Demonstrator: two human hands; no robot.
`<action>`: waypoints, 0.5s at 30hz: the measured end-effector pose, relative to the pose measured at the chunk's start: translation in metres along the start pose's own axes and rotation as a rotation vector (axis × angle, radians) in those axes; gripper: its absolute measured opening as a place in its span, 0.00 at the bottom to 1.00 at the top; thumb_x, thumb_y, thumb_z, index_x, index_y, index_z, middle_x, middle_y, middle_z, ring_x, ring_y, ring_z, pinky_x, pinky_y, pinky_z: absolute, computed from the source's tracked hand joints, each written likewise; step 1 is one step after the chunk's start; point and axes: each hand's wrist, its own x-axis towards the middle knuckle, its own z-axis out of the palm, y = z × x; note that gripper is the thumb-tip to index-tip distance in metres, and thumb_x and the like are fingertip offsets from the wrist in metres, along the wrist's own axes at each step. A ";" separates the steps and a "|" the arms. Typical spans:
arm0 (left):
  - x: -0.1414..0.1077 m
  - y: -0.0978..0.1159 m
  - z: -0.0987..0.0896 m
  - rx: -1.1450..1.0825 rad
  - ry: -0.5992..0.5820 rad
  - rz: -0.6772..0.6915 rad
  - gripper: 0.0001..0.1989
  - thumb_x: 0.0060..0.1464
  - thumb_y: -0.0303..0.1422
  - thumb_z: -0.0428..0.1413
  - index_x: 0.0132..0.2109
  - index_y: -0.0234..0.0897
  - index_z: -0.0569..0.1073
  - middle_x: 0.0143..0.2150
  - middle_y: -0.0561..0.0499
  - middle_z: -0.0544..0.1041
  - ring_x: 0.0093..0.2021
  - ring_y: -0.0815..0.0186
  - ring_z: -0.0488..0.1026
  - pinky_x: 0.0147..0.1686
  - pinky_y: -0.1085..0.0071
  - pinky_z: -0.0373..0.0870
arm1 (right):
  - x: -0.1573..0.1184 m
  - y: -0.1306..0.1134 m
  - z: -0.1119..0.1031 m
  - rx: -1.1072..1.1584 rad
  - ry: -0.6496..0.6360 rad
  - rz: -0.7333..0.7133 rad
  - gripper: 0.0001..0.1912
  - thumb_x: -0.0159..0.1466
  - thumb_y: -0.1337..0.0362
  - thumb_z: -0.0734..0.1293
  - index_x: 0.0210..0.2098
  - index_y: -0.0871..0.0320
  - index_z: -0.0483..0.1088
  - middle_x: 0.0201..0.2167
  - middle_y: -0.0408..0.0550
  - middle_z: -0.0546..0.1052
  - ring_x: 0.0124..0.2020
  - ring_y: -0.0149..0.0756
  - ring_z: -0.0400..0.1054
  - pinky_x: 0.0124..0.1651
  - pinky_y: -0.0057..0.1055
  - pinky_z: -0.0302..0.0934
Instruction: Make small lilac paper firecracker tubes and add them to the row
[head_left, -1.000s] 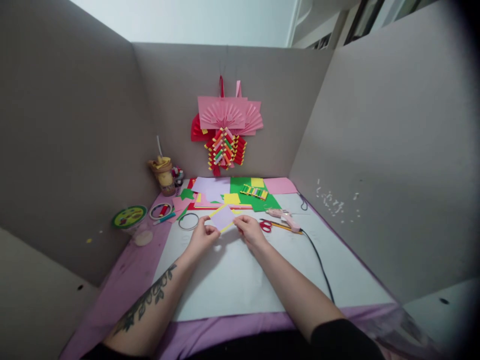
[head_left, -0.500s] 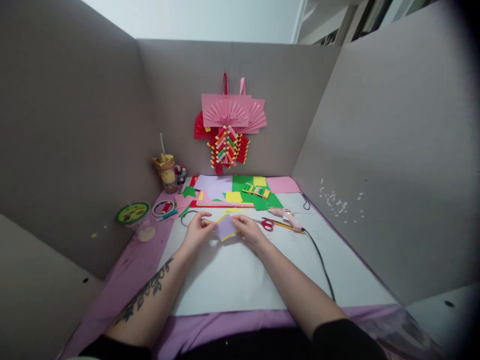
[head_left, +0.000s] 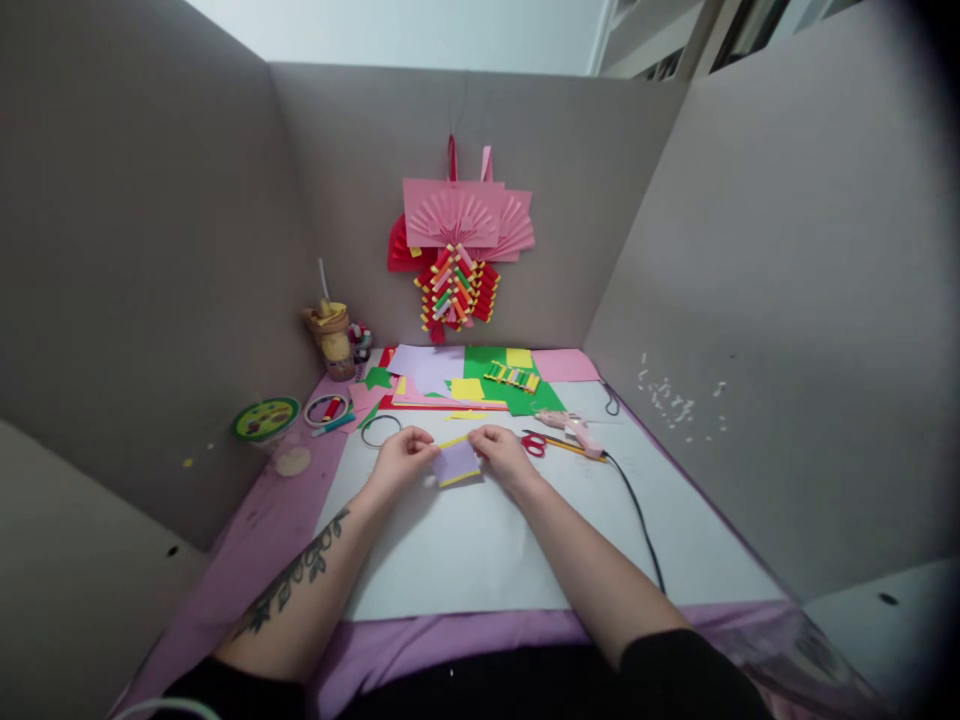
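Note:
Between both hands is a small lilac paper piece [head_left: 457, 464] with a yellow strip along its top and bottom edges. My left hand [head_left: 406, 461] pinches its left side, and my right hand [head_left: 501, 458] pinches its upper right corner. The paper is held just over the white sheet [head_left: 465, 570] that covers the table. Right of my right hand lie red-handled scissors [head_left: 534, 445], a pencil [head_left: 574, 449] and a pink glue gun [head_left: 584, 436]. A thin dark ring [head_left: 382, 431] lies beyond my left hand.
Green paper [head_left: 546, 399], yellow squares and a row of small rolled tubes [head_left: 512, 377] lie at the back. Tape [head_left: 327, 411], a green-lidded tub [head_left: 265, 420] and a drink cup [head_left: 332, 340] stand left. Pink fan ornaments [head_left: 454, 215] hang on the back panel; a black cord [head_left: 637, 510] runs right.
The lilac paper has turned from a tilted angle to lie more level. My right hand has shifted slightly to its upper right corner. Both hands still hold it.

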 end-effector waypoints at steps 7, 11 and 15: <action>0.004 0.000 -0.004 -0.245 0.124 -0.062 0.17 0.40 0.39 0.63 0.36 0.35 0.70 0.31 0.51 0.75 0.31 0.68 0.73 0.30 0.75 0.66 | -0.004 -0.004 0.002 -0.248 -0.019 -0.137 0.08 0.53 0.59 0.67 0.26 0.59 0.68 0.21 0.40 0.68 0.24 0.31 0.59 0.29 0.27 0.55; -0.002 0.009 0.000 -0.484 -0.054 -0.343 0.21 0.47 0.45 0.58 0.43 0.36 0.66 0.43 0.43 0.75 0.36 0.64 0.76 0.31 0.71 0.70 | -0.004 -0.006 -0.001 -0.574 0.261 -0.549 0.04 0.58 0.66 0.63 0.28 0.57 0.70 0.29 0.46 0.71 0.36 0.38 0.63 0.43 0.36 0.58; -0.005 0.012 0.003 -0.582 -0.157 -0.436 0.20 0.46 0.38 0.58 0.45 0.36 0.65 0.35 0.46 0.75 0.31 0.64 0.75 0.29 0.70 0.70 | -0.007 -0.005 0.003 -0.753 0.106 -0.765 0.09 0.59 0.70 0.62 0.32 0.54 0.73 0.35 0.49 0.73 0.43 0.40 0.62 0.48 0.40 0.58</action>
